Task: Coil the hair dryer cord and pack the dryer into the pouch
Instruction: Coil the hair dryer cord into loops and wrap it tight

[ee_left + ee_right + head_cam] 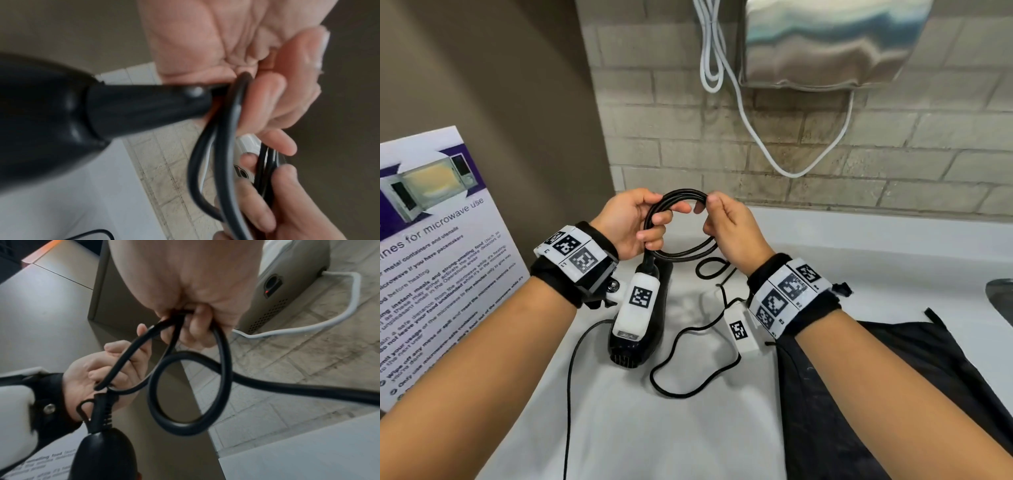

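Both hands hold a small coil of the black cord [678, 194] above the white counter. My left hand [654, 222] grips the coil's left side, fingers curled through the loops. My right hand [709, 212] pinches the coil's right side. The black hair dryer [637, 329], with a white marker tag, hangs from the cord just below my left hand. Loose cord [688, 373] still trails over the counter. The black pouch [893, 394] lies flat at the right. The left wrist view shows the cord [225, 146] and the dryer [41, 121]; the right wrist view shows the cord loop [153, 394] and the dryer [102, 456].
A microwave-use sign [431, 257] leans at the left. On the tiled wall hangs a steel unit [825, 41] with a white cable [756, 137] drooping below it. A white tag [743, 332] sits on the loose cord. A sink edge [1000, 298] shows at the far right.
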Demonstrator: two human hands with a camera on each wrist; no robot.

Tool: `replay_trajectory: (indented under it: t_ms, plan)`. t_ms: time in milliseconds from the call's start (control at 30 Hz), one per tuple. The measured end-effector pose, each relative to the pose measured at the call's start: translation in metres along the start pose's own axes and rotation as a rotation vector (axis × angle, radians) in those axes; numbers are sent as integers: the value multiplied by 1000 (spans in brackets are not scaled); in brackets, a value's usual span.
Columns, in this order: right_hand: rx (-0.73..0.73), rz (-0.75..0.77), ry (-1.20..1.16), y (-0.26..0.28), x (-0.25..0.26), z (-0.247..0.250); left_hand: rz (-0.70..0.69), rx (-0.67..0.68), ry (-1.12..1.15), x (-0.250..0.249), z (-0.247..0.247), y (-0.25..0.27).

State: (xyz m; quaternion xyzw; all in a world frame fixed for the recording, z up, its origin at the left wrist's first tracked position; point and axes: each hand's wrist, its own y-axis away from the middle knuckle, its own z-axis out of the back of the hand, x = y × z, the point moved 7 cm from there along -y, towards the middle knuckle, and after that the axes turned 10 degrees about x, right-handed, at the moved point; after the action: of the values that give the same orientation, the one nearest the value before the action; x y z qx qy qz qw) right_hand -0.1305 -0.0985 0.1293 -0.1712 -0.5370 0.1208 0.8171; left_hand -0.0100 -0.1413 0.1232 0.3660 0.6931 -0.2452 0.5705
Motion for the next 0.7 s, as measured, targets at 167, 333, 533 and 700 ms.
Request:
replay_trajectory:
  t_ms: [167,333,533,700]
  plan:
    - [-6,15,286,-7,19,0,24,10,-39,-3,-9,1]
    - [27,33,397,-11,27,-3,43,-36,-213,-11,-9,2]
    - [-53,223,335,8,18,-8,-28,-57,-155,-11,-5,6]
    - [-71,167,139,20,-8,-7,-18,-50,-143,-10,-4,8]
